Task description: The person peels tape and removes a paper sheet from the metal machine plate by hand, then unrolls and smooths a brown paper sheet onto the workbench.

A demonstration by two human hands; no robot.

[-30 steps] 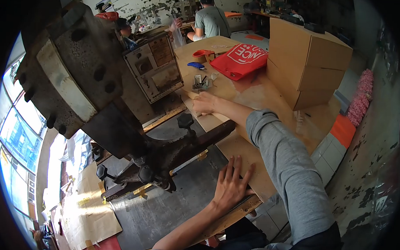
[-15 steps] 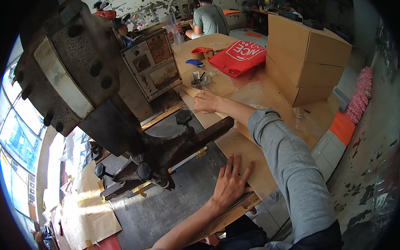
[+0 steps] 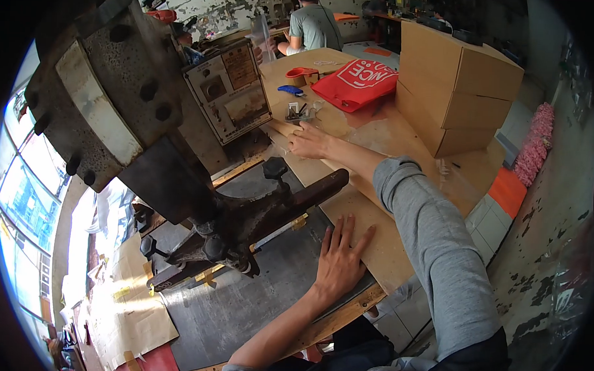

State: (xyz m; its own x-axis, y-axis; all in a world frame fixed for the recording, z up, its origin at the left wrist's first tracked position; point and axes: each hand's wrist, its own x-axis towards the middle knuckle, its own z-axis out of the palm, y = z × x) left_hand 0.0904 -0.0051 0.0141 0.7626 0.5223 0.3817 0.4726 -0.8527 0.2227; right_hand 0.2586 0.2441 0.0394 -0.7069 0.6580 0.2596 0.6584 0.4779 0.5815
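Observation:
My left hand lies palm down with its fingers spread, on the near part of a brown sheet beside the dark metal plate. Farther up, my right hand has its fingers curled on the far part of the sheet, where a raised strip shows; its fingertips are partly hidden. A dark metal press arm with knobs stands over the plate, left of both hands. Just beyond my right hand is a small clear tray of metal pieces.
A blue cutter, an orange tape dispenser and a red bag lie on the table. Cardboard boxes stand at the right. The large press head fills the left. A person sits at the back.
My left hand has slid slightly up and left, onto the border of sheet and plate. My right hand has moved a little, and its fingers look less tightly curled.

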